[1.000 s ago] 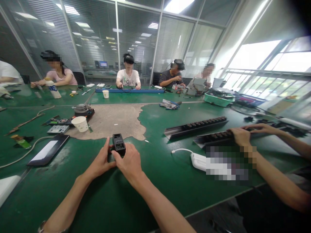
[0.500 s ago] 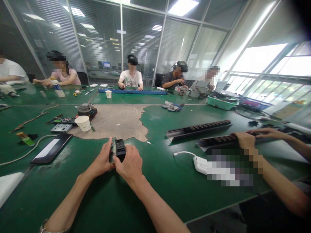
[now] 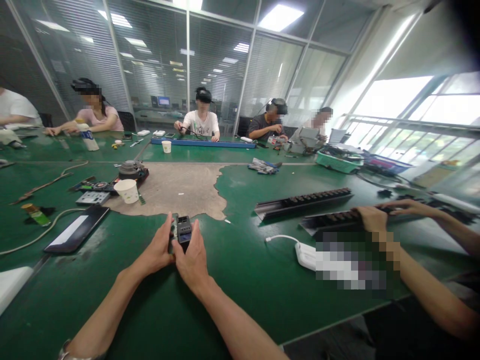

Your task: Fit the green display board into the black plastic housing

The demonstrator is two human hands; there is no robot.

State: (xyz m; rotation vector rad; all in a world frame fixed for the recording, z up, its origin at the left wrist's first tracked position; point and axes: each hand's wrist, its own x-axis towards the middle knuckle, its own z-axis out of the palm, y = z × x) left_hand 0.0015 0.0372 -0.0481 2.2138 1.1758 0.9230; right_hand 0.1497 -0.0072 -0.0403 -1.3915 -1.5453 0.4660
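Observation:
Both my hands meet at the middle of the green table [image 3: 240,280] around a small black box-shaped device [image 3: 183,229] with sockets on its upper face. My left hand [image 3: 159,246] grips its left side, thumb and fingers pressed against it. My right hand [image 3: 193,256] is closed on its right side from below. The device stands on or just above the table mat; its lower half is hidden by my fingers.
A paper cup [image 3: 127,190], a dark tablet [image 3: 77,228] and small parts lie to the left. A co-worker's hands [image 3: 371,217] rest on long black power strips [image 3: 302,201] at the right, beside a white adapter [image 3: 304,252]. Several people sit along the far side.
The device has turned in my hands, its face now narrower and lower toward the table. My right hand has slid further round its side. The view has shifted slightly.

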